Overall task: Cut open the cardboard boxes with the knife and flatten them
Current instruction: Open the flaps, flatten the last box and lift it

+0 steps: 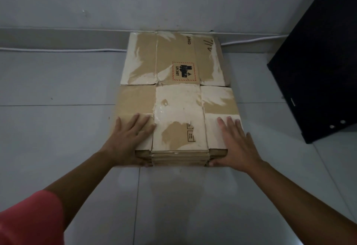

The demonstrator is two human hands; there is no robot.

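A stack of flattened brown cardboard boxes [178,98] lies on the grey tiled floor, its far end against the wall. The top sheet has torn white patches and a red-bordered UN 3481 label [184,71]. My left hand [129,138] lies flat on the near left corner of the stack, fingers straight on top, thumb down at the near edge. My right hand [236,144] lies flat on the near right corner in the same way. No knife is in view.
A black panel or cabinet [318,67] stands at the right, close to the stack. A white cable [63,50] runs along the foot of the wall behind the boxes. Tiled floor [58,94] stretches to the left and towards me.
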